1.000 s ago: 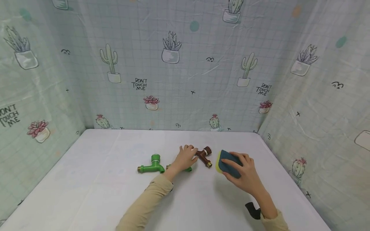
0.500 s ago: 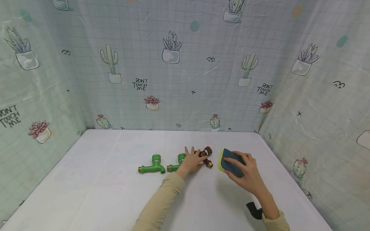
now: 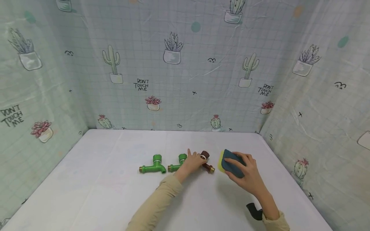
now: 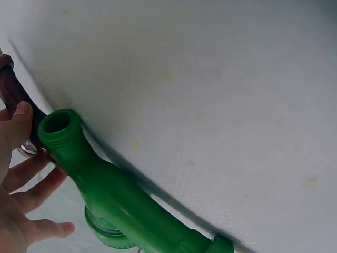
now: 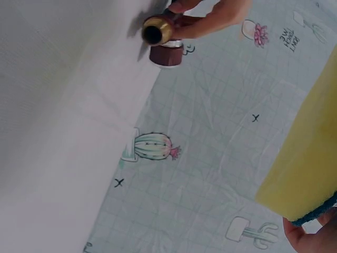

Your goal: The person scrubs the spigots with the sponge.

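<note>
My left hand [image 3: 193,163] pinches a brown tap [image 3: 205,166] with a brass-coloured threaded end, near the middle of the table. Its thumb and fingertips close around the brown body in the left wrist view, while another finger sticks out. Right beside this hand lies a green tap [image 3: 174,167], partly covered by it in the head view; its open spout shows large in the left wrist view. Farther left rests a second green tap [image 3: 153,167]. My right hand [image 3: 248,173] holds a sponge [image 3: 233,163], blue on one face and yellow [image 5: 310,142] on the other, above the table.
A black curved piece [image 3: 254,212] lies near the right forearm, partly hidden by it. The white table [image 3: 101,192] is walled in at the back and both sides by a cactus-print cloth [image 3: 185,70].
My left hand has gone from over the nearer green tap to the brown tap and taken hold of it. The brown tap has turned and shifted slightly toward me. My right hand stays nearly still.
</note>
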### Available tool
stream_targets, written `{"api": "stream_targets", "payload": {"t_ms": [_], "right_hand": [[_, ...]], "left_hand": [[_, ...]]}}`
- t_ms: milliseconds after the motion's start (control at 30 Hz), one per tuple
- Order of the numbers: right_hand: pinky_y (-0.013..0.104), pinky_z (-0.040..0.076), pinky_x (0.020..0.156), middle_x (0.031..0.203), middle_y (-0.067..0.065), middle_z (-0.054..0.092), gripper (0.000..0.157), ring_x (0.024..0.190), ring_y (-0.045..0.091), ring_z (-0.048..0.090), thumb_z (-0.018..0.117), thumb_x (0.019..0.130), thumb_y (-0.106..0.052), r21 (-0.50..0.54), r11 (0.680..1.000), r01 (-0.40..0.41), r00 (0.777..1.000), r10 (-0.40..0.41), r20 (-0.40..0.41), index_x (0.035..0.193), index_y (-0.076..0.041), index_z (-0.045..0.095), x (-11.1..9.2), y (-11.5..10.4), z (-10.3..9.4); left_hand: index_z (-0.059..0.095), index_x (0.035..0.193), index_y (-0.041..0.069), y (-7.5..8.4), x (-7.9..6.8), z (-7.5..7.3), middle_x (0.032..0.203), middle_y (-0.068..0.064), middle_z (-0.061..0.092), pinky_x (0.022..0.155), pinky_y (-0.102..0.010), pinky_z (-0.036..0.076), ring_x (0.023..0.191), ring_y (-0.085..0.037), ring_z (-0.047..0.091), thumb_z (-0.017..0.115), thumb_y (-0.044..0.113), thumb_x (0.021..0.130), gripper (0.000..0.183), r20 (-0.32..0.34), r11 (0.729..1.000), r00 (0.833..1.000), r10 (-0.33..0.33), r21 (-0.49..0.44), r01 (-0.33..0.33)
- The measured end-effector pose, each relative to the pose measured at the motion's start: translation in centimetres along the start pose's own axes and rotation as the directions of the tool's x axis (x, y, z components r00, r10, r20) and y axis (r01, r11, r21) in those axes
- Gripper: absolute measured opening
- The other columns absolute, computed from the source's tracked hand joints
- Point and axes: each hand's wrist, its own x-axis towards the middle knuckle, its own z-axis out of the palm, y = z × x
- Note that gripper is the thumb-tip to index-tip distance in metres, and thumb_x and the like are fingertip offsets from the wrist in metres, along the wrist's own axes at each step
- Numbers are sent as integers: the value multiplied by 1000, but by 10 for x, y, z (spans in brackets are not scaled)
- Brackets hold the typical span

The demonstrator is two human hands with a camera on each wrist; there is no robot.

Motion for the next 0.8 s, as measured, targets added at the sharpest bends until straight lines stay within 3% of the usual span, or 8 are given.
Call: {"api": "stream_targets", "payload": {"t_ms": [233,333,400,467,500,600,700,800], "right_hand": [[45,33,73,116,14,52,43,99,26,43,74,69,-31,-5,1000,-6,1000,7,11,109,-27,61,-1,0,2],[45,32,73,116,14,53,45,99,26,42,76,67,-27,9,1000,-7,1000,7,4,109,-27,61,-2,0,4],[45,32,74,116,13,52,45,100,26,42,76,67,-27,24,1000,-7,1000,7,4,110,-27,61,-1,-1,6],[46,32,75,117,13,52,45,100,26,42,76,67,-27,41,999,-4,1000,4,5,110,-27,61,2,-4,11],[46,32,76,117,13,52,45,101,25,41,76,67,-27,48,999,-6,1000,6,11,110,-27,61,4,-6,14],[46,33,77,119,12,51,45,103,24,41,75,68,-26,77,997,-20,1000,19,16,111,-27,61,11,-13,23],[47,33,79,120,12,51,46,104,24,40,75,68,-22,140,989,-42,999,42,8,111,-27,60,18,-23,33],[48,33,79,120,12,50,45,104,25,40,75,68,-20,205,978,-33,999,35,-10,111,-26,60,24,-35,40]], "left_hand": [[61,103,31,-8,-13,-17,92,-4,64,75,-43,50,83,-22,58,56,31,84,20,-166,980,986,-14,-198,-20],[62,105,28,-15,-21,-27,93,-3,64,69,-33,51,82,-19,59,59,27,84,21,-198,941,979,-41,-337,-29],[63,106,24,-21,-29,-33,94,-3,65,67,-30,51,82,-18,60,61,23,83,23,-216,888,973,-79,-460,-30],[64,106,20,-28,-36,-36,96,-2,66,68,-29,51,84,-16,61,63,21,82,24,-230,802,964,-135,-597,-30],[64,106,18,-30,-40,-37,98,-3,66,68,-30,51,85,-16,61,64,19,81,25,-228,741,959,-165,-670,-32],[64,106,12,-37,-53,-39,103,-6,66,73,-34,53,90,-19,61,66,15,79,27,-207,521,946,-249,-852,-50],[63,106,8,-38,-67,-41,107,-11,64,76,-31,54,94,-23,61,66,12,79,28,-161,276,941,-297,-958,-77],[61,108,5,-37,-80,-45,109,-14,61,75,-27,54,92,-20,60,64,12,81,28,-126,117,946,-299,-989,-95]]}}
